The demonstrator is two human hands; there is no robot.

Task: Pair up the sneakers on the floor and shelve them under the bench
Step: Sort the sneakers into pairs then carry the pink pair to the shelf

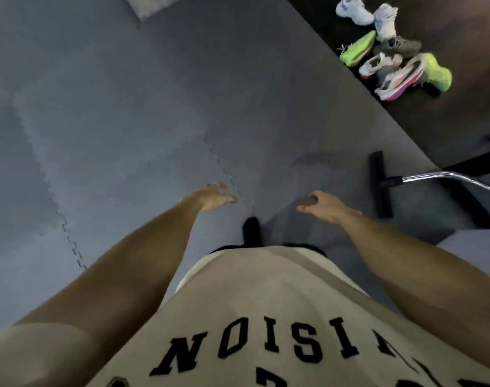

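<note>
- Closest to the lens was the person's beige printed shirt point(266, 317), with both bare forearms reaching out past it over the grey foam mat floor point(112, 121).
- Left hand point(214, 197) hovered above the mat with fingers loose and spread, holding nothing.
- Right hand point(322, 205) hung likewise over the mat, fingers loosely curved, nothing in it.
- One dark foot point(251, 229) showed between the arms, just below the hands.
- Sneakers point(392, 48) lay heaped together at the upper right, on darker flooring beyond the mat's edge and well apart from both hands: two white ones farthest off, a neon green one on its side, a grey one, then a pink-and-white one touching a larger shoe with a yellow-green heel.
- From the hands the heap lay ahead and to the right, so the right hand was the nearer; the nearest shoes had their long axes running roughly across the view, left to right.
- Chrome tube point(447, 177) on a black foot bar point(380, 182) stood near the right hand; whether it belonged to the bench could not be told.
- Judged from this, no pairing had begun, and a step toward the heap would come first.
</note>
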